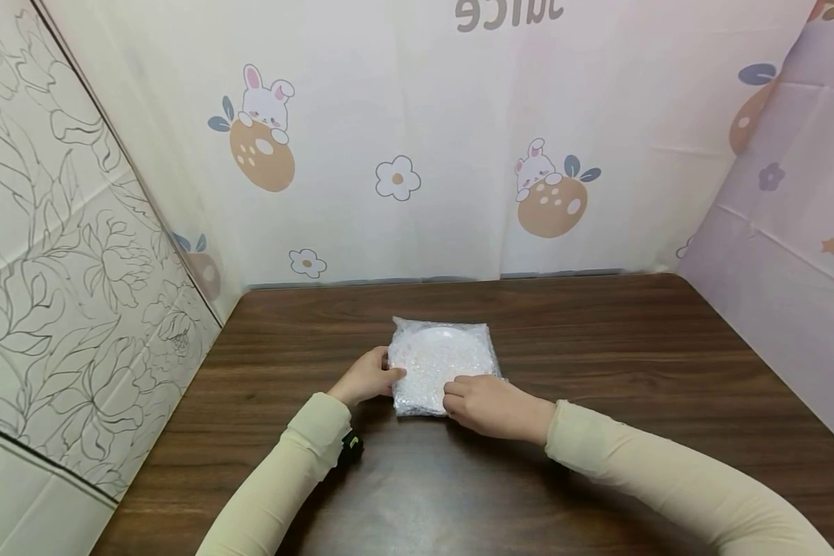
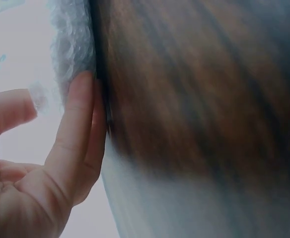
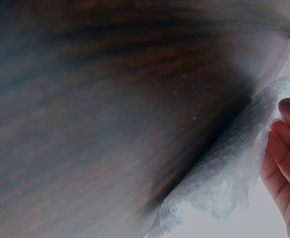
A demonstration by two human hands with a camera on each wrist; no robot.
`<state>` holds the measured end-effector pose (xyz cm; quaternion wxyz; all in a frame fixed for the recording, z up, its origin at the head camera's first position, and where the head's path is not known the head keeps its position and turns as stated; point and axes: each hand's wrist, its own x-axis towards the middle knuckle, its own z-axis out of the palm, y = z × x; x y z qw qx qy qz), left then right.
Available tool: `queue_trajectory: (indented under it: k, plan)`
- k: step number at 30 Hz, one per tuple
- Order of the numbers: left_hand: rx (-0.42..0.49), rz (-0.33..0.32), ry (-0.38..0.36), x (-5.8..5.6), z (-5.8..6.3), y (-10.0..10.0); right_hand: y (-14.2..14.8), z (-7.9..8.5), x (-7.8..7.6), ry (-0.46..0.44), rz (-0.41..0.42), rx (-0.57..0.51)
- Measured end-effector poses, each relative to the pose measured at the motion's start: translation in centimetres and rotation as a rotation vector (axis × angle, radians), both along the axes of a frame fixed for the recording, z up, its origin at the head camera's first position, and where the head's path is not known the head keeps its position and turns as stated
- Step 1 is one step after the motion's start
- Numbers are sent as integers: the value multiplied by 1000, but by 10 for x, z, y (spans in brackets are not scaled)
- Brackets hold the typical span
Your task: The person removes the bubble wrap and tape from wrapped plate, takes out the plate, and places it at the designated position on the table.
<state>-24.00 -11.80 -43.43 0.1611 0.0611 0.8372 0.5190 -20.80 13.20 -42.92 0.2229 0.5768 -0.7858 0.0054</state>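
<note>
A white plate wrapped in bubble wrap (image 1: 442, 364) lies flat on the dark wooden table (image 1: 598, 347), straight ahead of the person and roughly squarish, so it has no clear long axis. Both hands are already on its near side. The left hand (image 1: 368, 377) holds the left edge, fingers fairly straight along the wrap with the thumb set against it; the left wrist view shows those fingers (image 2: 78, 119) lying beside the bubbled edge. The right hand (image 1: 489, 405) rests on the near right corner, fingers curled over the wrap's edge (image 3: 234, 173), seemingly pinching it. Printed paper walls (image 1: 417, 139) close in the back and sides, well apart from the parcel. Nothing stands between hands and parcel.
</note>
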Motion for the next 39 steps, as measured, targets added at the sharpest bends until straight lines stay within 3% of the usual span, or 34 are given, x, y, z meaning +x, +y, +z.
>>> queue_trajectory:
  k: [15, 30, 39]
  plan:
    - [-92, 4, 45, 1, 2, 2, 3, 1, -3, -152, -40, -53]
    - [-124, -7, 50, 1, 2, 1, 8, 14, -9, -337, -71, -147]
    - [-161, -8, 66, 1, 3, 0, 9, 26, -11, -352, -88, -163]
